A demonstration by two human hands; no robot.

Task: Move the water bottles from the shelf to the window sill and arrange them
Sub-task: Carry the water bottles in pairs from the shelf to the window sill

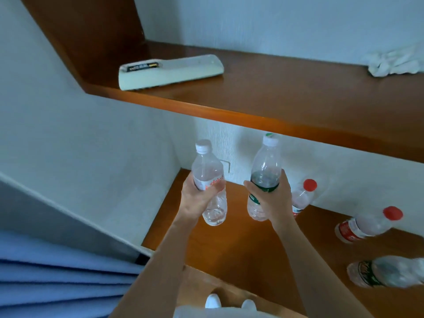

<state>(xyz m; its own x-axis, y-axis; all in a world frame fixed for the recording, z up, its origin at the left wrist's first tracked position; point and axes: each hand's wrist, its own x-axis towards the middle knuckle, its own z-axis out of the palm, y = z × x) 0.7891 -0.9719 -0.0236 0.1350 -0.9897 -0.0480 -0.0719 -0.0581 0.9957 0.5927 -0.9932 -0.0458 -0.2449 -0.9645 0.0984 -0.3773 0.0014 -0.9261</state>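
Observation:
My left hand (197, 198) grips a clear bottle with a white cap and red lettering (207, 166), held upright above the lower wooden shelf (220, 249). My right hand (273, 198) grips a taller clear bottle with a white cap and a green label (266, 164), also upright, beside the first. Behind my right hand a red-capped bottle (302, 196) stands on the shelf. Further right stand another red-capped, red-labelled bottle (367, 226) and a green-labelled bottle (385, 271). No window sill is in view.
The upper wooden shelf (263, 95) carries a white remote-like device (169, 72) and a crumpled white cloth (394, 63). White walls close in at the left and back. A blue curtain (57, 276) hangs at lower left. My feet show at the bottom.

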